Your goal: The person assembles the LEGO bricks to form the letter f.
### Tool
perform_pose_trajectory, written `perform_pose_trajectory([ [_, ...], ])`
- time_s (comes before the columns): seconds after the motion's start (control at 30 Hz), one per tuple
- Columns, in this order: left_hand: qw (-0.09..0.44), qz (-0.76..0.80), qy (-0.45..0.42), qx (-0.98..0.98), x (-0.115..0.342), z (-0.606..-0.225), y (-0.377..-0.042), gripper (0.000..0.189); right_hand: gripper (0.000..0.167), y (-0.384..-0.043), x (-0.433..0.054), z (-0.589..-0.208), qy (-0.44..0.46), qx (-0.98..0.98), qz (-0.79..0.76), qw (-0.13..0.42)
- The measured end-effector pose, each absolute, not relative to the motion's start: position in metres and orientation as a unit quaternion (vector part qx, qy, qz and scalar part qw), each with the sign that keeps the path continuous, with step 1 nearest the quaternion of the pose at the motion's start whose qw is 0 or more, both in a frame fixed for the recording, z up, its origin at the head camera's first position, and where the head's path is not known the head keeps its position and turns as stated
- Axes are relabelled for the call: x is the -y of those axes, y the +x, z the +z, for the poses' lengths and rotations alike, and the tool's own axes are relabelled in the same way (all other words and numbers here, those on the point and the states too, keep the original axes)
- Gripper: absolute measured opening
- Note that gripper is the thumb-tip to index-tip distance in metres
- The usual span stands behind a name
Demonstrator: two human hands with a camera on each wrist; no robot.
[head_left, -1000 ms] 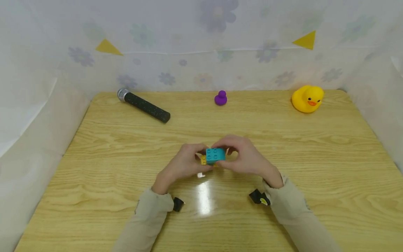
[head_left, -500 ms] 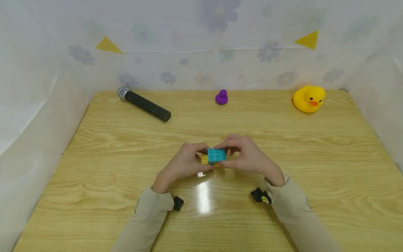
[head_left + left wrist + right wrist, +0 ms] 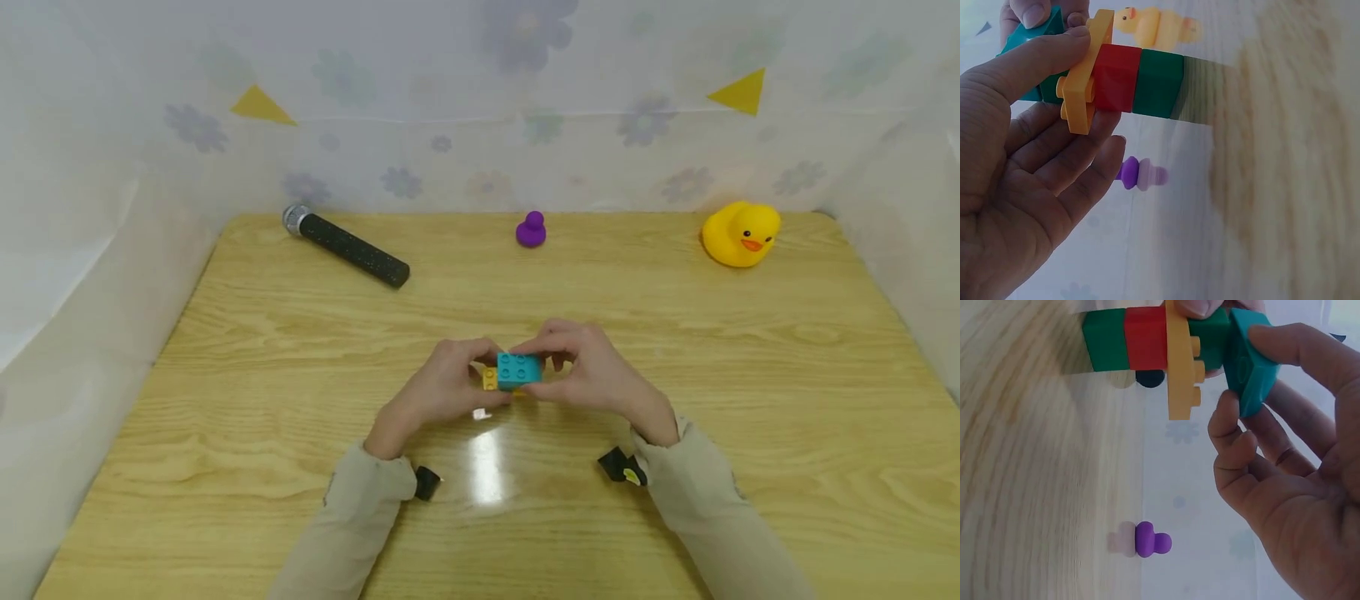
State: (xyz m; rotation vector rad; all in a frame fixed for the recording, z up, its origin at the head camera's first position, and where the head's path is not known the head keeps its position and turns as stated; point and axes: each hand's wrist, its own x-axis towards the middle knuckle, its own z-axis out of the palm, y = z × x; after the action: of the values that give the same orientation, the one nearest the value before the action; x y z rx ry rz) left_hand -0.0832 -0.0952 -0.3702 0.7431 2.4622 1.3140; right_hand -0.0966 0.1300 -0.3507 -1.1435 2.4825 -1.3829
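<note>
A small tower of toy building bricks stands on the table in the middle. From the bottom it has a green brick (image 3: pixel 1160 84), a red brick (image 3: pixel 1117 78), a wider yellow plate (image 3: pixel 1180 381) and another green brick (image 3: pixel 1209 347). On top sits a teal brick (image 3: pixel 516 372) with studs and one sloping end, tilted against the brick below in the right wrist view. My left hand (image 3: pixel 442 385) grips the tower around the yellow plate, thumb on the near side. My right hand (image 3: pixel 588 371) pinches the teal brick between thumb and fingers.
Along the back of the wooden table (image 3: pixel 247 433) lie a black microphone (image 3: pixel 352 247), a small purple knobbed toy (image 3: pixel 532 231) and a yellow rubber duck (image 3: pixel 741 235). A flowered white curtain (image 3: pixel 420 75) closes off the back and sides.
The head view has shifted very slightly. Both hands keep their hold on the bricks at nearly the same spot.
</note>
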Motion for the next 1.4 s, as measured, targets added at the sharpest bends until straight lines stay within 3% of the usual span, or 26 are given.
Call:
perform_pose_trajectory([
  [0.47, 0.117, 0.449, 0.262, -0.846, 0.095, -0.371, -0.082, 0.032, 0.035, -0.096, -0.129, -0.353, -0.368, -0.813, -0.45, 0.045],
  [0.77, 0.135, 0.445, 0.261, -0.846, 0.099, -0.371, -0.084, 0.043, 0.035, -0.098, -0.132, -0.352, -0.363, -0.818, -0.442, 0.052],
  [1.07, 0.115, 0.438, 0.233, -0.861, 0.107, -0.369, -0.085, 0.035, 0.049, -0.103, -0.135, -0.359, -0.332, -0.835, -0.431, 0.085],
  [1.4, 0.109, 0.432, 0.229, -0.866, 0.107, -0.37, -0.086, 0.038, 0.038, -0.108, -0.137, -0.37, -0.311, -0.843, -0.427, 0.105],
])
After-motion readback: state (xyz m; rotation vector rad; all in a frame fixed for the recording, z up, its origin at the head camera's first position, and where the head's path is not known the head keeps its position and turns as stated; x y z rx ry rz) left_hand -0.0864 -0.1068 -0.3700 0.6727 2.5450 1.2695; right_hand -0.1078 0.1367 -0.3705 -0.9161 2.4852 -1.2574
